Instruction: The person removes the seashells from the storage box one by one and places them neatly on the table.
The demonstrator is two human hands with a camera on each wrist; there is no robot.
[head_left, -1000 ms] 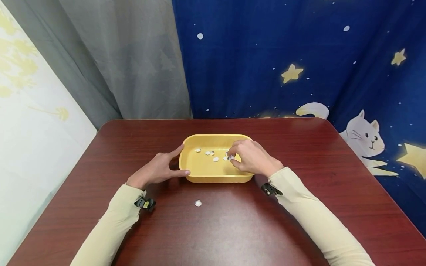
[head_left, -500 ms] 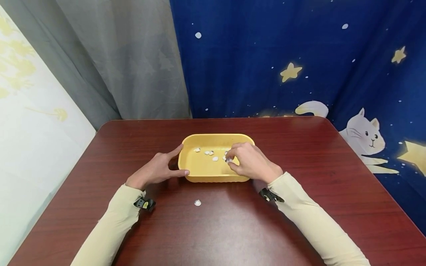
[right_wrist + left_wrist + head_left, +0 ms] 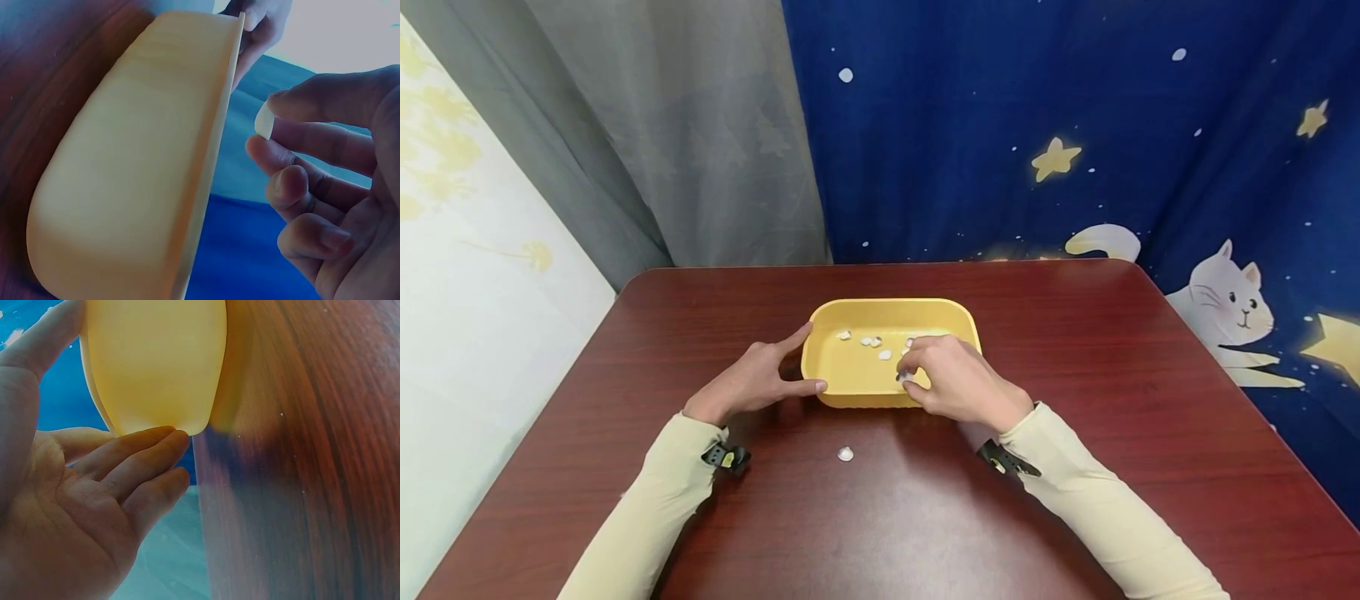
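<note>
A yellow plastic basin [image 3: 868, 400] stands on the table with several small white shells [image 3: 885, 355] spread over its floor. At its left end, my left hand [image 3: 741, 382] touches the rim with the thumb and forefinger spread and fairly straight. In the left wrist view the other fingers [image 3: 147, 453] lie extended against the end wall. Above the front right part of the basin, my right hand [image 3: 958, 382] pinches one thin white shell [image 3: 264, 120] between thumb and fingertips. Another white shell [image 3: 846, 454] lies on the table in front of the basin.
The dark red-brown wooden table [image 3: 880, 533] reaches back to a grey curtain [image 3: 722, 167] and a blue curtain [image 3: 940, 142] with stars and a cat. A pale wall [image 3: 482, 333] borders it on the left.
My right hand, pinching the shell, has moved left and toward the basin's front rim, showing more of the right end. The left hand stays at the left end.
</note>
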